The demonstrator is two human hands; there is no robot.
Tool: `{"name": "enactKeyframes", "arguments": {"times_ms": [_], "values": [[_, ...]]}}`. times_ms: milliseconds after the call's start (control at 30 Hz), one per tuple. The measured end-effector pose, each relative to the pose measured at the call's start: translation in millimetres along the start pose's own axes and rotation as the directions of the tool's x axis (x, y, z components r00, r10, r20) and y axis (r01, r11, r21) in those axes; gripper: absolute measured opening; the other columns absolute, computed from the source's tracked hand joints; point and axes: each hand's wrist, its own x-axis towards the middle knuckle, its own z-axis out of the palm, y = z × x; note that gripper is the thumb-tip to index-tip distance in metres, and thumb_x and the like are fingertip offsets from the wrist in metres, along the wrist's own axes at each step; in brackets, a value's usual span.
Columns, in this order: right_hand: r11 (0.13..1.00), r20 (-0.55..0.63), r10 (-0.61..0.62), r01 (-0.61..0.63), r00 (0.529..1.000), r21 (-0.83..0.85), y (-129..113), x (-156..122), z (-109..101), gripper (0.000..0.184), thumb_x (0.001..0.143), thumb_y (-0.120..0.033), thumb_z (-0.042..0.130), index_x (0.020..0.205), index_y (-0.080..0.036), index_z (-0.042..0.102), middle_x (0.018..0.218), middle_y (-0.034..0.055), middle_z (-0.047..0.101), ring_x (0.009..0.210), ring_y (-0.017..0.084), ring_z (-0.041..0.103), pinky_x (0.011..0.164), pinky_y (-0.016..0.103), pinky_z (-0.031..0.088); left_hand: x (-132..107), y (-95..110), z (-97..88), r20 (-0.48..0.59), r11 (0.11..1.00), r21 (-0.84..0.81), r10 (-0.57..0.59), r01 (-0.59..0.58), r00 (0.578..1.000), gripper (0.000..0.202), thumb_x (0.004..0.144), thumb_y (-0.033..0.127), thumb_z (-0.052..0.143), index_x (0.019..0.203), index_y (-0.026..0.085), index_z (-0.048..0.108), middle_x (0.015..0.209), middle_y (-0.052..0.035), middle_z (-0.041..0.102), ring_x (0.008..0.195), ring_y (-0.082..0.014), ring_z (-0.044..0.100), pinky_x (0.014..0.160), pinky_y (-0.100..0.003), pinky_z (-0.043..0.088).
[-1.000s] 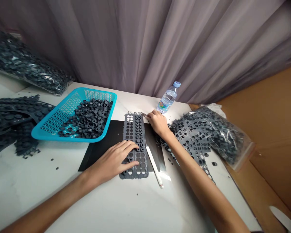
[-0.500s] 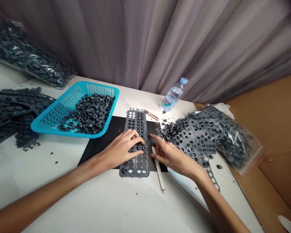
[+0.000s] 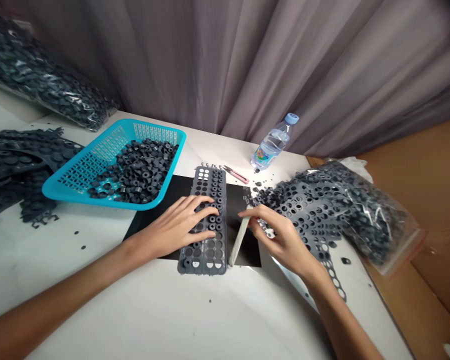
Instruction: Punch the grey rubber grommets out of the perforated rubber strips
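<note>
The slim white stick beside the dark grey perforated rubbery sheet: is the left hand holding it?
No, the right hand holds the slim white stick, while the left hand rests on the sheet.

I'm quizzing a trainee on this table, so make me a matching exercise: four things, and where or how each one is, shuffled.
1. Left hand
2. Slim white tool
3. Turquoise basket
4. Water bottle

A. Near the curtain
B. Held by the right hand
C. Contains small dark pieces
D. Resting on the perforated sheet

Pairs: 1-D, 2-B, 3-C, 4-A
</note>
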Motion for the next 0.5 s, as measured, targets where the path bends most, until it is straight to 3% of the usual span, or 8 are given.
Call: {"name": "enactKeyframes", "arguments": {"times_ms": [100, 267, 367, 500], "values": [[0.991, -0.027, -0.085, 0.082, 0.996, -0.102, 4, 0, 4, 0.02, 0.104, -0.023, 0.05, 0.121, -0.029, 0.059, 0.111, 0.0083, 0.066, 0.104, 0.024, 0.064, 0.091, 0.041, 0.052, -3, 2, -0.4, -0.01, 0.998, 0.051, -0.033, 0.034, 0.999, 0.043, 0.1, 0.057, 0.055, 0.134, 0.031, 0.058, 0.146, -0.007, 0.052, 0.13, -0.0308, 0.053, 0.112, -0.053, 0.043], [0.97, -0.119, -0.061, 0.031, 0.991, -0.241, 11, 3, 20, 0.007, 0.104, -0.031, 0.055, 0.108, -0.026, 0.055, 0.101, 0.0065, 0.064, 0.094, 0.023, 0.064, 0.084, 0.037, 0.051, -5, 0, 0.5, -0.037, 0.994, 0.087, -0.059, 0.062, 0.998, 0.046, 0.099, 0.059, 0.056, 0.134, 0.03, 0.057, 0.145, -0.0084, 0.054, 0.133, -0.0322, 0.051, 0.11, -0.053, 0.045], [0.981, -0.181, 0.045, -0.078, 0.982, -0.18, 10, 4, 29, 0.013, 0.105, -0.037, 0.054, 0.101, -0.025, 0.054, 0.095, 0.0045, 0.065, 0.086, 0.021, 0.064, 0.079, 0.034, 0.05, -6, -4, 1.0, -0.027, 0.994, 0.085, -0.07, 0.072, 0.997, 0.047, 0.099, 0.059, 0.056, 0.136, 0.031, 0.056, 0.147, -0.0091, 0.052, 0.136, -0.0325, 0.049, 0.112, -0.054, 0.044], [0.972, -0.229, 0.232, -0.234, 0.945, 0.017, -2, 4, 38, 0.035, 0.106, -0.047, 0.046, 0.082, -0.025, 0.055, 0.073, 0.0, 0.06, 0.066, 0.017, 0.058, 0.067, 0.031, 0.048, -7, -7, -3.0, 0.011, 0.997, 0.002, -0.074, 0.074, 0.997, 0.045, 0.1, 0.057, 0.056, 0.138, 0.034, 0.056, 0.15, -0.0072, 0.048, 0.139, -0.0314, 0.046, 0.114, -0.054, 0.043]]}}
